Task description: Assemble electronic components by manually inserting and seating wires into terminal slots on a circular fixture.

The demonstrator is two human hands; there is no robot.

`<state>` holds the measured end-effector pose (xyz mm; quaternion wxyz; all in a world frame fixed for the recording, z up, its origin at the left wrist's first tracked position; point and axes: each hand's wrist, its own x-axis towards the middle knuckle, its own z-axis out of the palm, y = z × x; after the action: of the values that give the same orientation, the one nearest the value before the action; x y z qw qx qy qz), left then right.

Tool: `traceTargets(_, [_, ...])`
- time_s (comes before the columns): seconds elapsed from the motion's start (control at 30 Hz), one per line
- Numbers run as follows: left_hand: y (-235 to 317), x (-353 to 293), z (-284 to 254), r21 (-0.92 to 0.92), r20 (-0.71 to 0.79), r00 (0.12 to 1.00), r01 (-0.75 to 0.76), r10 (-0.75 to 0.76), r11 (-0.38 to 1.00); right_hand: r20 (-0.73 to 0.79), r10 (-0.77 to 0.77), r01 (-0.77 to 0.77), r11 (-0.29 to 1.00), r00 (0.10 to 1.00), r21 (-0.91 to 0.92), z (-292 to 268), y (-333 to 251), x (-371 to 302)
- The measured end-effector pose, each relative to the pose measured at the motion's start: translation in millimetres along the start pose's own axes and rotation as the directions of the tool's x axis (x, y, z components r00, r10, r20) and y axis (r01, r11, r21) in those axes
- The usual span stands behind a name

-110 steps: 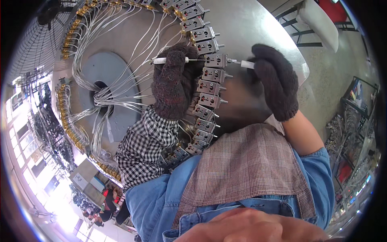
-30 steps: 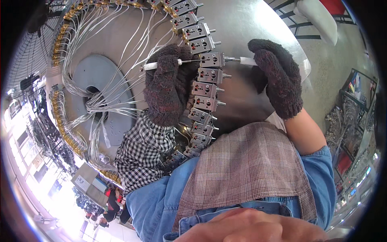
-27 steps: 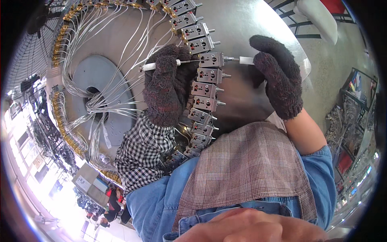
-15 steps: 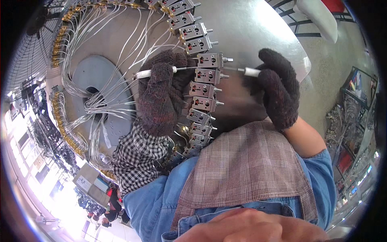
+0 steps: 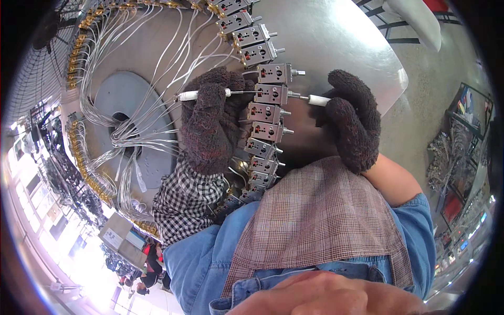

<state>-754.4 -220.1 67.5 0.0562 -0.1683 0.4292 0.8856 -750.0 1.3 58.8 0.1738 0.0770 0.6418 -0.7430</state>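
My left hand (image 5: 212,123), in a dark knit glove, grips a thin white-sleeved wire (image 5: 189,96) on the inner side of a curved row of small grey metal blocks (image 5: 265,113). My right hand (image 5: 354,123), gloved the same way, pinches a white sleeved rod end (image 5: 317,100) on the outer side of that row. Both white pieces line up with one block (image 5: 270,94) in the row between the hands. Many pale wires (image 5: 131,68) fan from the blocks toward a grey hub (image 5: 126,121) on the round metal table (image 5: 336,37).
Brass-coloured terminals (image 5: 76,152) ring the far rim of the table. A fan guard (image 5: 31,63) shows at upper left. Concrete floor (image 5: 425,105) and shelving with clutter (image 5: 462,163) lie to the right. A checked cloth (image 5: 320,220) covers my lap.
Both hands have shifted down along the row of blocks, the left one gripping its white-sleeved wire lower. The right hand's white rod end now meets a lower block.
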Motion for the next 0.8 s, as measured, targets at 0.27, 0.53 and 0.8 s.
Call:
traceTargets(0.27, [1, 1, 7, -0.029, 0.025, 1.0, -0.019, 0.019, 0.999, 0.064, -0.104, 0.114, 0.975, 0.993, -0.189, -1, 1, -6])
traceTargets(0.53, [4, 4, -4, 0.121, -0.056, 0.997, 0.06, -0.053, 0.991, 0.141, -0.39, 0.414, 0.838, 0.91, -0.356, -3, 8, 5])
traceTargets(0.8, [-1, 4, -5, 0.049, -0.1, 0.994, -0.027, 0.032, 0.998, 0.06, -0.288, 0.293, 0.951, 0.956, -0.099, 4, 13, 8])
